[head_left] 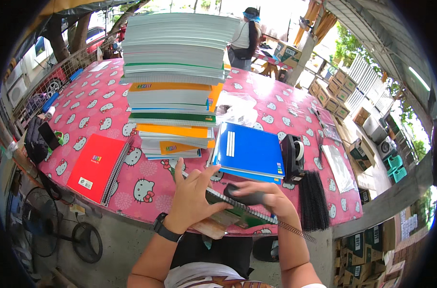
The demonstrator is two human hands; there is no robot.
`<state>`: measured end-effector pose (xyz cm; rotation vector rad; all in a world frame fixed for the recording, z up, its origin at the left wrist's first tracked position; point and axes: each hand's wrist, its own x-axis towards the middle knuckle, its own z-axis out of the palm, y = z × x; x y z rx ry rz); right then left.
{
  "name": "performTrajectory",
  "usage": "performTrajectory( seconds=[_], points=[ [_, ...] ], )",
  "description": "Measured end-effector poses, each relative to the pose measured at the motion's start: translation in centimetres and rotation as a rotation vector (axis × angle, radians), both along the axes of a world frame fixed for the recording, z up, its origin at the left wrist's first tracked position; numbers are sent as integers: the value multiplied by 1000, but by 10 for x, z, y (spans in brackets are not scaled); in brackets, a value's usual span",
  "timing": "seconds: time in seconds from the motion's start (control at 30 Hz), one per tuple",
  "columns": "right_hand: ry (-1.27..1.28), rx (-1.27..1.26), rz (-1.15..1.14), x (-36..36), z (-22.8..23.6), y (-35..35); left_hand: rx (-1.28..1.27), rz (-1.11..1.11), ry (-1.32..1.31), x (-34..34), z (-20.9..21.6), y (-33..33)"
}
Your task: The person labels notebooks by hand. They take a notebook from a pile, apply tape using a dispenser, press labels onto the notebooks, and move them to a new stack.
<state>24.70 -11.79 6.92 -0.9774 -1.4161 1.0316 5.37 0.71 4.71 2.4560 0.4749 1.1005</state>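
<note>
Green and spiral-edged, the notebook (252,221) sits low in our head view, between our two hands at the near edge of the bench (127,201). Its long bound edge slopes from upper left to lower right, and a dark coil (296,231) runs along it, its loose tail reaching past the lower-right end across our right forearm. Our left hand (192,196) is nearer the upper-left end, the right hand (272,197) nearer the middle and the tail.

Our left grip has its fingers spread and raised, with the thumb against the bound edge; we cannot tell whether any finger closes behind it. Our right grip is partly curled over a blurred dark piece (249,197) beside the coil; we cannot tell whether that is held or worn.

Pink printed cloth covers our bench. Just beyond our hands lie blue notebooks (252,151), with a tall stack of books (172,53) behind to the left. Well left is a red notebook (96,165); to our right are a tape dispenser (290,158) and a bundle of black coils (314,199). Farther off we see a co-worker (245,41) and cardboard boxes (332,91).
</note>
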Motion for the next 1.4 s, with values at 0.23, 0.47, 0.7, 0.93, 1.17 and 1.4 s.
performTrajectory(
  seconds=[0.23,0.47,0.7,0.93,1.17,1.4],
  points=[
    [9,-1,-91,-1,-1,10,-318,41,-516,-7,-34,33],
    [309,-73,-14,1,-5,17,-1045,-313,-790,-1,-56,40],
    [-233,-86,-276,-9,-6,41,-1107,-232,-815,-4,-56,38],
    [139,-309,-46,-8,-49,46,-1107,-253,-864,4,-51,29],
    [230,-150,181,-14,-12,53,-1151,-291,-822,-4,-50,29],
    [221,-73,56,-7,-7,63,-1159,-267,-822,-3,-50,29]
  ],
)
